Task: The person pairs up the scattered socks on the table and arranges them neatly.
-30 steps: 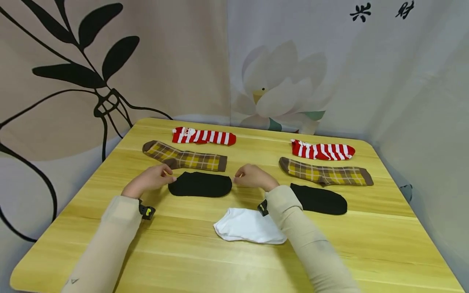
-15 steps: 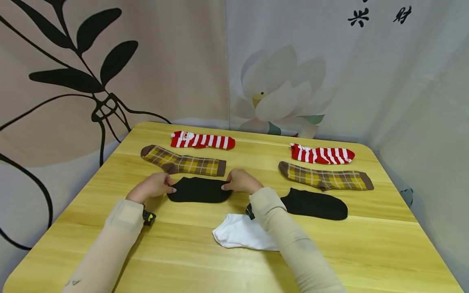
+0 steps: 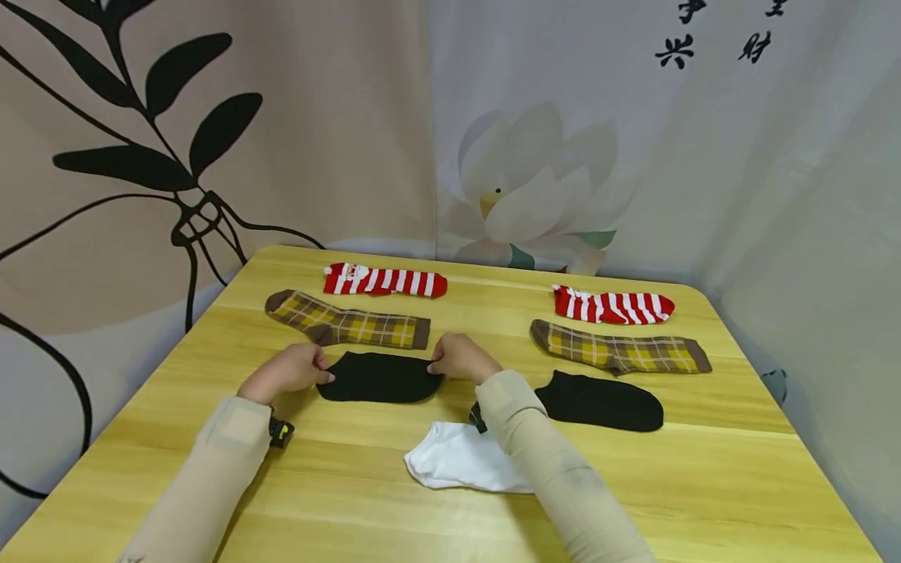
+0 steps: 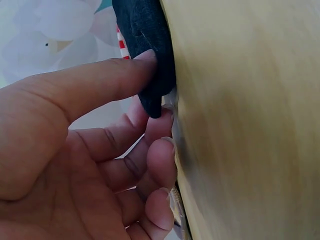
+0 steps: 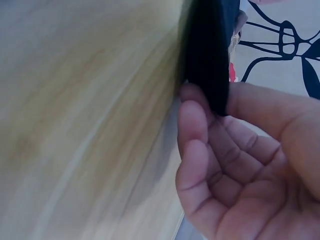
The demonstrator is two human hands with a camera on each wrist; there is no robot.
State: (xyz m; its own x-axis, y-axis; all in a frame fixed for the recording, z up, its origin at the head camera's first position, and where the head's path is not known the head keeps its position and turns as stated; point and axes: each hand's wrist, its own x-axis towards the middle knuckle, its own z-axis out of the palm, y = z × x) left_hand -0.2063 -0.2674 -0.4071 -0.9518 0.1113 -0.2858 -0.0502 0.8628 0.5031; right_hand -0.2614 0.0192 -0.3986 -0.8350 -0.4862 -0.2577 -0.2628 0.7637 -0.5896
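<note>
A black ankle sock [image 3: 380,378] lies flat on the wooden table between both hands. My left hand [image 3: 290,369] pinches its left end; in the left wrist view the thumb [image 4: 112,80] presses on top of the dark fabric [image 4: 150,40] with the fingers curled beneath. At the other end my right hand [image 3: 461,358] pinches the sock's edge, and the right wrist view has the black cloth [image 5: 210,55] between thumb and fingers. Just in front is a white sock [image 3: 461,461], partly covered by the right sleeve. A second black sock [image 3: 601,402] lies to the right.
Behind the black socks lie two brown-and-yellow plaid socks, one at left [image 3: 352,322] and one at right [image 3: 622,349]. Farther back are two red-and-white striped socks, left [image 3: 387,281] and right [image 3: 612,306]. A printed curtain [image 3: 352,125] hangs beyond the table's [image 3: 338,500] back edge.
My right hand has moved left onto the black sock's right end and now pinches it. The left hand has closed in on the left end. The whole head view has shifted slightly.
</note>
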